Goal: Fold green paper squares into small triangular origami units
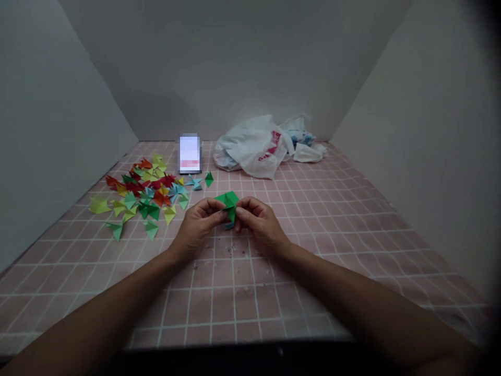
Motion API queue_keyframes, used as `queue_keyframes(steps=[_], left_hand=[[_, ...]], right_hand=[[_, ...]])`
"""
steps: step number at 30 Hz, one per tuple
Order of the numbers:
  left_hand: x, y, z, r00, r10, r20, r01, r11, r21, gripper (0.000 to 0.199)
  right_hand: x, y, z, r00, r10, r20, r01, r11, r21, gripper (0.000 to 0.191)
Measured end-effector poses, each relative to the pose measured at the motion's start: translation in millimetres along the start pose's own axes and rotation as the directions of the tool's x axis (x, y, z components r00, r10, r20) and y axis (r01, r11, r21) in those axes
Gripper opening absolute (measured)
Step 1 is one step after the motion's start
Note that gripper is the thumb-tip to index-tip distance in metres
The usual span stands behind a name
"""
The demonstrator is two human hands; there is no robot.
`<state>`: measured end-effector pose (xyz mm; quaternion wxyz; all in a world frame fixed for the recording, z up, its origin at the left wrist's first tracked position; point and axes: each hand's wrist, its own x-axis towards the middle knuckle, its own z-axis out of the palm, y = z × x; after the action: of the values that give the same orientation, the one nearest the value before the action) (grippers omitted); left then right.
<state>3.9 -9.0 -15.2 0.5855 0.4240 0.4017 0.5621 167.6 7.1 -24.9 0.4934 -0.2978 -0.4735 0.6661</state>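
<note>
A green sheet of origami paper (230,198), partly folded, is held between my two hands above the middle of the table. My left hand (203,219) pinches its left side with thumb and fingers. On its right side, my right hand (258,218) grips the paper the same way, so the fingertips of both hands nearly meet. Something light blue (227,226) peeks out just below the green paper; I cannot tell what it is. To the left lies a spread of folded paper pieces (148,211) in red, orange, yellow, green and blue.
Behind the folded pieces stands a lit phone (190,153), its screen blurred. A crumpled white plastic bag (254,143) lies at the back, with more bags (309,151) right of it. One small green folded piece (209,179) sits apart. Pale walls enclose the checked pink tablecloth (313,219).
</note>
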Motion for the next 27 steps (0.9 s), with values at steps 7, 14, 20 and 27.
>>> queue_keyframes(steps=[7, 14, 20, 27], left_hand=[[0, -1, -2.1, 0.99, -0.129, 0.065, 0.134, 0.988, -0.078, 0.029], [1, 2, -3.0, 0.994, -0.031, 0.109, 0.015, 0.988, 0.151, 0.019], [-4, 12, 1.3, 0.977, 0.106, 0.187, -0.181, 0.872, 0.454, 0.015], [-4, 6, 1.5, 0.965, 0.195, 0.176, -0.261, 0.783, 0.565, 0.023]], right_hand=[[1, -1, 1, 1.0, 0.016, 0.016, -0.016, 1.0, 0.012, 0.021], [0, -1, 0, 1.0, 0.017, 0.007, -0.016, 1.0, -0.019, 0.022], [0, -1, -2, 0.995, -0.1, -0.028, 0.092, 0.976, -0.197, 0.015], [-8, -4, 0, 0.952, -0.295, 0.078, 0.291, 0.796, -0.53, 0.013]])
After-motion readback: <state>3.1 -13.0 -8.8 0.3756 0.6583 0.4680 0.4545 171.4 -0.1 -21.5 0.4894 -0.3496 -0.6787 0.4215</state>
